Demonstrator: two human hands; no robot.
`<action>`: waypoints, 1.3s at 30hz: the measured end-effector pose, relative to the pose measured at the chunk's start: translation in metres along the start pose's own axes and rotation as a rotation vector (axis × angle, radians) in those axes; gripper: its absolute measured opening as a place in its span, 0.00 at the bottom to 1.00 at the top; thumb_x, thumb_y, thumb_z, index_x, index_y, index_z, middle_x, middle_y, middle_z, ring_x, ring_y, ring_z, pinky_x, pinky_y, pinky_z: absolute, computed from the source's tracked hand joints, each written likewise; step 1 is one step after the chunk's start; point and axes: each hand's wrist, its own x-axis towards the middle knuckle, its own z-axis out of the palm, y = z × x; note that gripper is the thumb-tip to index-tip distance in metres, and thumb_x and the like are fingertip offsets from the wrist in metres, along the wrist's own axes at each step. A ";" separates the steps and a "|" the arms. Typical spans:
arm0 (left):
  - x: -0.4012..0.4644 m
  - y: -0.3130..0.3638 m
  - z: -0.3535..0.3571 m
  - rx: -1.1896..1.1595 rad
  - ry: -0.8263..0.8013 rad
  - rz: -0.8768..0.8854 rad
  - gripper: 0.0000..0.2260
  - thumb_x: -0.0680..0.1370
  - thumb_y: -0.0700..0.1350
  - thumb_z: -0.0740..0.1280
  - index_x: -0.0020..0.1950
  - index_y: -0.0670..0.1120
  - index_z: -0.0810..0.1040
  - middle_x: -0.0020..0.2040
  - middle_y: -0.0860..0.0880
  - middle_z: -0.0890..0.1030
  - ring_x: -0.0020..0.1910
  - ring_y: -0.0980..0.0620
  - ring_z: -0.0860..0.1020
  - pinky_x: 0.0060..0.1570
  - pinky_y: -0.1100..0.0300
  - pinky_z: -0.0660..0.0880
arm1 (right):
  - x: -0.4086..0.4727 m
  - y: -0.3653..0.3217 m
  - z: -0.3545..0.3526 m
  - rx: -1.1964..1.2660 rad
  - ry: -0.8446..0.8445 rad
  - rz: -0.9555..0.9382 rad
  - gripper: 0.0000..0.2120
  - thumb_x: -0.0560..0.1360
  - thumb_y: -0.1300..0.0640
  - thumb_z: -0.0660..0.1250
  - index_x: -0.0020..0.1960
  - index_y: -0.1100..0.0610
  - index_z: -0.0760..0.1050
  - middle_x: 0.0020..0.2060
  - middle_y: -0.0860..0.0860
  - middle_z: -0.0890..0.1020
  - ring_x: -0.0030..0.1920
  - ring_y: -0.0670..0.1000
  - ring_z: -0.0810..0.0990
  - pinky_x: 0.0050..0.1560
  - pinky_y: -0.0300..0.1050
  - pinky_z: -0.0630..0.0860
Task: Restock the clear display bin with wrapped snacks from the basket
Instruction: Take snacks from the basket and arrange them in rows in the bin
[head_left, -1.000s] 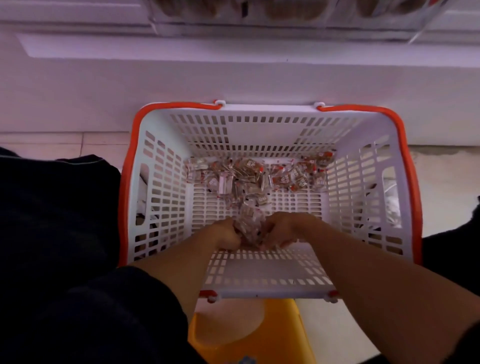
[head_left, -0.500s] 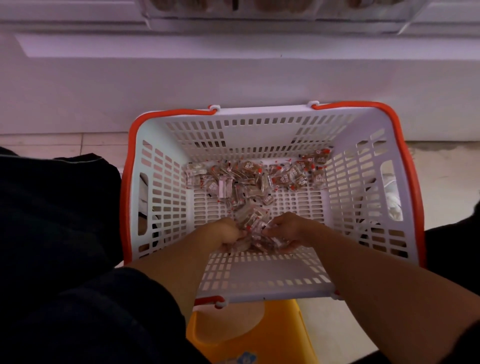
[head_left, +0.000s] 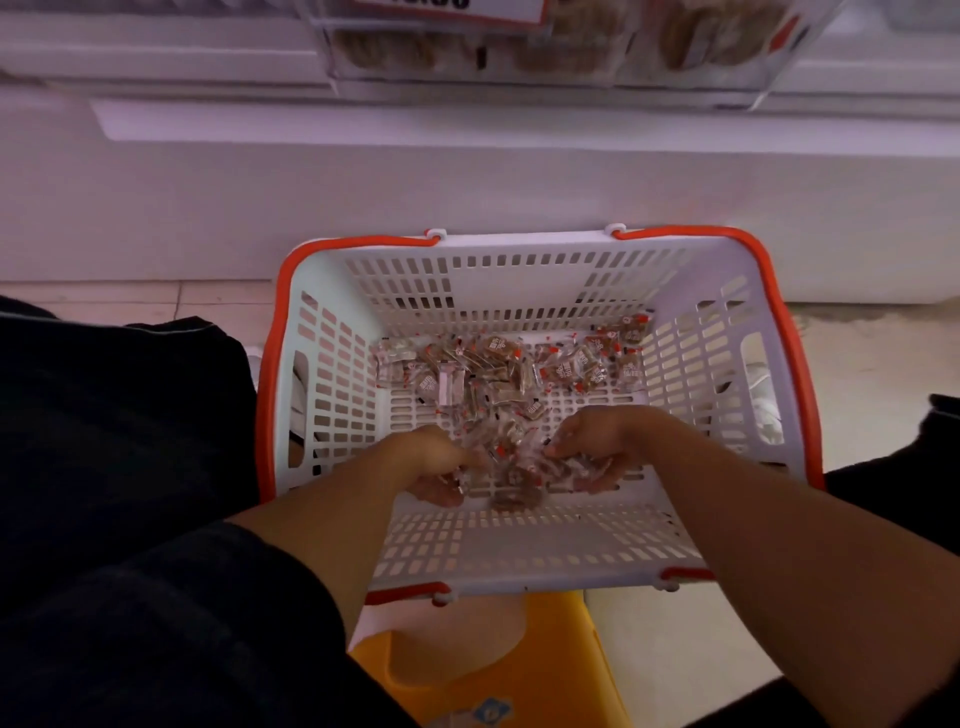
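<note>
Head view: white slotted plastic basket with orange rim (head_left: 332, 405) on the floor, below a clear plastic display bin (head_left: 571, 57) on the shelf edge at the top of frame. Both hands now sunk lower and spread a little apart compared with a second ago, when pressed together around a raised clump. Left hand (head_left: 436, 467) and right hand (head_left: 592, 452) cupped low on the basket floor, fingers curled around a loose heap of small clear-wrapped snacks with red-tipped ends (head_left: 514, 467) lying between and partly under the palms. Likely meaning: still gathering a bigger scoop, lift toward the bin not yet begun. Remaining snacks (head_left: 498, 369) strewn in a band along the far side of the basket floor, long axis of that band running left to right; single packets pointing every way, no shared heading readable. Yellow plastic stool or box (head_left: 493, 670) just under the near basket edge. Dark trouser legs (head_left: 119, 441) at either side.
</note>
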 end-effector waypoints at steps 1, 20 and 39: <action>-0.003 0.001 0.000 -0.070 -0.019 0.023 0.20 0.75 0.50 0.75 0.56 0.37 0.76 0.45 0.43 0.83 0.38 0.45 0.86 0.32 0.57 0.81 | -0.007 -0.003 -0.001 -0.023 -0.005 -0.037 0.13 0.78 0.48 0.68 0.44 0.58 0.80 0.37 0.55 0.81 0.41 0.54 0.84 0.41 0.48 0.83; -0.206 0.080 -0.063 0.106 0.142 0.624 0.15 0.68 0.49 0.81 0.43 0.43 0.78 0.40 0.50 0.80 0.32 0.49 0.83 0.40 0.51 0.84 | -0.179 -0.078 0.003 -0.535 0.300 -0.479 0.09 0.79 0.56 0.66 0.57 0.58 0.71 0.43 0.52 0.77 0.39 0.59 0.85 0.26 0.40 0.78; -0.365 0.160 -0.056 -0.364 0.322 1.287 0.09 0.75 0.51 0.72 0.54 0.52 0.81 0.40 0.43 0.82 0.25 0.55 0.72 0.21 0.65 0.65 | -0.381 -0.115 -0.043 -0.109 0.552 -1.393 0.13 0.80 0.50 0.62 0.51 0.62 0.72 0.31 0.54 0.71 0.29 0.51 0.74 0.28 0.44 0.77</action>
